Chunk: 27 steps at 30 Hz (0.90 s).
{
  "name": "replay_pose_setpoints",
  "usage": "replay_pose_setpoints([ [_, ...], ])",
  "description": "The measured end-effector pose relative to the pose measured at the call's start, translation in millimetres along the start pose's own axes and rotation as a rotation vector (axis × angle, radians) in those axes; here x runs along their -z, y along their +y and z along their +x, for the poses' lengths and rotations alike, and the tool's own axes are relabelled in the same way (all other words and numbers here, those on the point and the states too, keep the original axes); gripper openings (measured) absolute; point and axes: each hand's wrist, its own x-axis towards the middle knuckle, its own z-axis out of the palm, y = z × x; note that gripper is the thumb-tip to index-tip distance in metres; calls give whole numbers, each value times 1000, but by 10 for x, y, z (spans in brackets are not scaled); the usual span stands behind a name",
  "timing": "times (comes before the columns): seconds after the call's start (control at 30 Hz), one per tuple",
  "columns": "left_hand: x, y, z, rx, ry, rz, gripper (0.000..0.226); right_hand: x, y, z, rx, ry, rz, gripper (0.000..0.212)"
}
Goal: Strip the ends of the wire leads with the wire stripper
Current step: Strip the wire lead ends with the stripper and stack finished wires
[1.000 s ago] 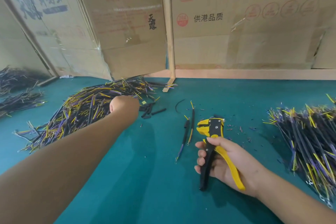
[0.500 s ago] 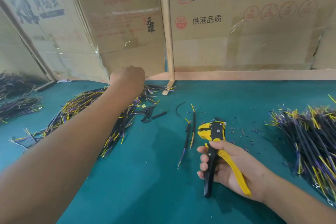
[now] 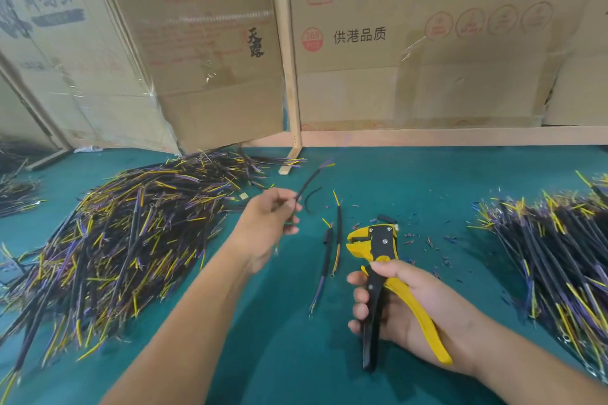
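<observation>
My left hand (image 3: 268, 223) pinches one black-sleeved wire lead (image 3: 309, 179) above the green table; its yellow and purple ends point up to the right. My right hand (image 3: 398, 302) grips the handles of the yellow and black wire stripper (image 3: 378, 260), its jaws pointing away from me and slightly left. The lead and the stripper's jaws are apart, the lead to the upper left. Two more leads (image 3: 329, 253) lie on the table between my hands.
A big heap of black, yellow and purple leads (image 3: 125, 240) covers the left of the green table (image 3: 296, 355). Another pile (image 3: 556, 250) lies at the right. Small insulation scraps (image 3: 427, 240) dot the table beyond the stripper. Cardboard panels (image 3: 411, 43) wall the back.
My left hand has come back from the far side of the left heap towards the middle, now holding one lead. The right hand still holds the stripper in much the same place.
</observation>
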Motion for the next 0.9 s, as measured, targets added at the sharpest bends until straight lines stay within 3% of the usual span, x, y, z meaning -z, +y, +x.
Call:
replay_pose_setpoints([
  [0.07,-10,-66,-31,-4,-54,-201,13,24,-1,11,-7,-4,7,41],
  [0.17,-32,-34,-59,-42,-155,-325,11,56,7,26,-19,-20,9,44],
  [0.57,-110,65,-165,-74,-300,-449,15,49,22,48,-10,-14,12,44],
  [0.73,-150,62,-183,-92,-309,-436,15,117,38,64,-18,-69,5,63],
  [0.9,-156,87,-194,-82,-307,-486,18,151,41,84,-26,-83,1,62],
])
